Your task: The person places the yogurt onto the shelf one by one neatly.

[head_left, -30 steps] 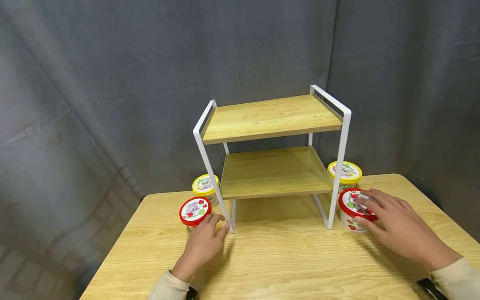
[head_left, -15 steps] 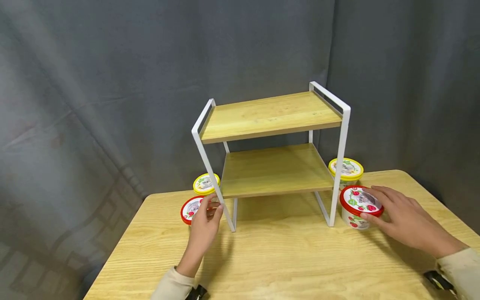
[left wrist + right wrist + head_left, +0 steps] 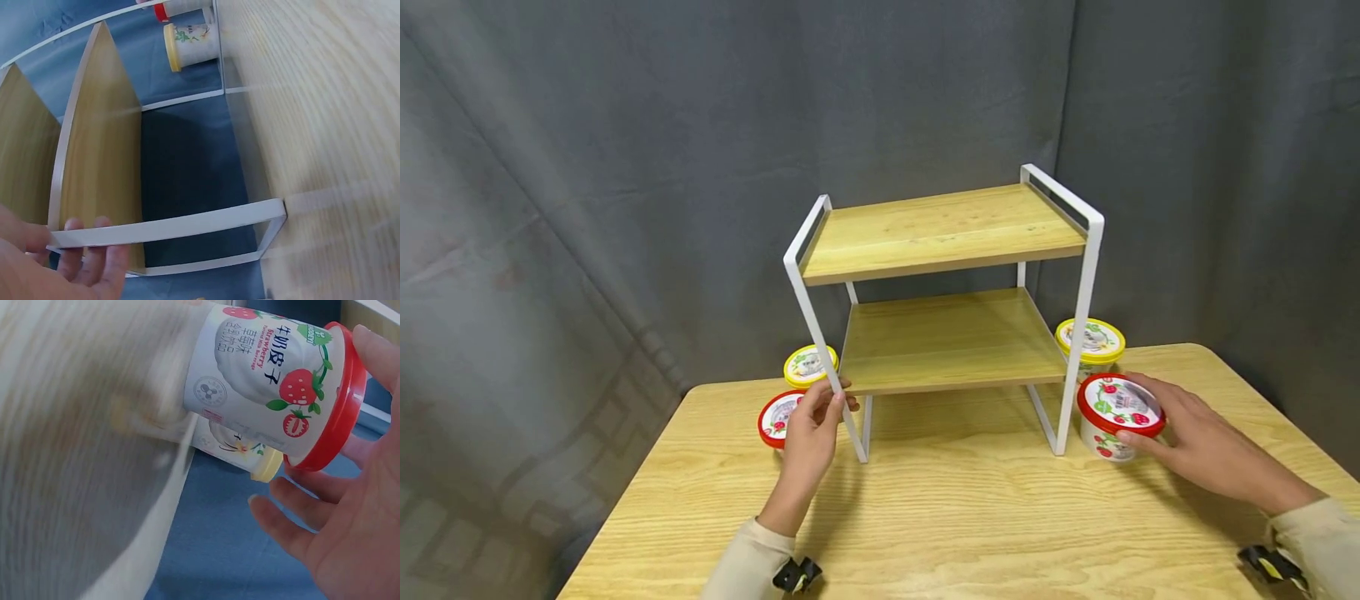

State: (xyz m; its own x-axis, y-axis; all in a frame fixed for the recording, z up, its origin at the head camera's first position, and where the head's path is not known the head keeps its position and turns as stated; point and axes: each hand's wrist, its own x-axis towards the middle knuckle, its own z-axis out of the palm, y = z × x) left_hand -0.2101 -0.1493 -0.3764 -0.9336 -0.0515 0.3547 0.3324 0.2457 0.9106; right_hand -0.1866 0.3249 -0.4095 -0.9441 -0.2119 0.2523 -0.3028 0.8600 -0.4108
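A two-tier wooden shelf (image 3: 940, 237) with a white frame stands in the middle of the table. My left hand (image 3: 807, 446) grips its left front leg (image 3: 169, 226) just by the lower board, thumb on one side and fingers curled behind. My right hand (image 3: 1210, 450) holds a red-lidded strawberry milk tub (image 3: 1120, 407) standing right of the shelf; in the right wrist view the thumb and some fingers are around the lid (image 3: 340, 400). Left of the shelf is another red-lidded tub (image 3: 775, 421), partly hidden by my left hand.
A yellow-lidded tub (image 3: 1093, 337) stands behind the right red one, partly behind the shelf leg. Another yellow-lidded tub (image 3: 807, 367) is at the back left. Dark grey curtain (image 3: 700, 167) hangs behind the wooden table (image 3: 955, 517).
My left hand has moved up from the table by the leg's foot and taken hold of the leg. My right hand has closed around the red-lidded tub, fingers moving off its top.
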